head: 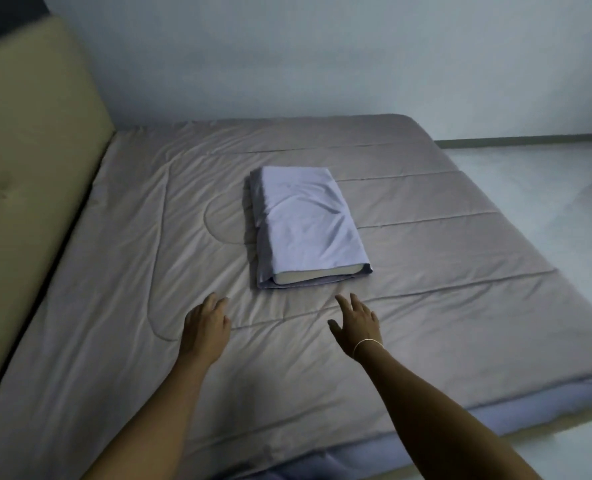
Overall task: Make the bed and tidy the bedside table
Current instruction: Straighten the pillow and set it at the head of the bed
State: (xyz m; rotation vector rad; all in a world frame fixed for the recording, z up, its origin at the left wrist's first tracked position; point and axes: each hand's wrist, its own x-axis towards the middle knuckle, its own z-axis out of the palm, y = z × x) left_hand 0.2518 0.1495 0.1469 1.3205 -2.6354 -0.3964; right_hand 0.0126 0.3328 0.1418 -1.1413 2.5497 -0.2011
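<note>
Bed [426, 271] fills most of the view, covered by a grey-brown quilt [149, 271] spread flat across it, with stitched seams and shallow wrinkles. Near the middle of the quilt lies a pillow [305, 223] in a pale lilac pillowcase, long side running away from the person. At its near end the pillowcase is open and the off-white pillow edge shows, with loose fabric folded under and beside it.

Just in front of that near end, both bare arms reach forward over the quilt. The left hand [206, 327] is spread, palm down, fingers straight and relaxed, holding nothing; whether it touches the quilt cannot be told. The right hand [356, 323] is also spread with fingers extended toward the pillow's near corner, holding nothing, short of the pillow. A thin bracelet [367, 342] circles the right wrist.

Along the near edge of the bed a lilac sheet [530, 407] shows from under the quilt. A beige padded headboard [27, 150] stands at the left side. A pale wall [322, 57] runs behind the bed, and light floor [547, 188] shows on the right.
</note>
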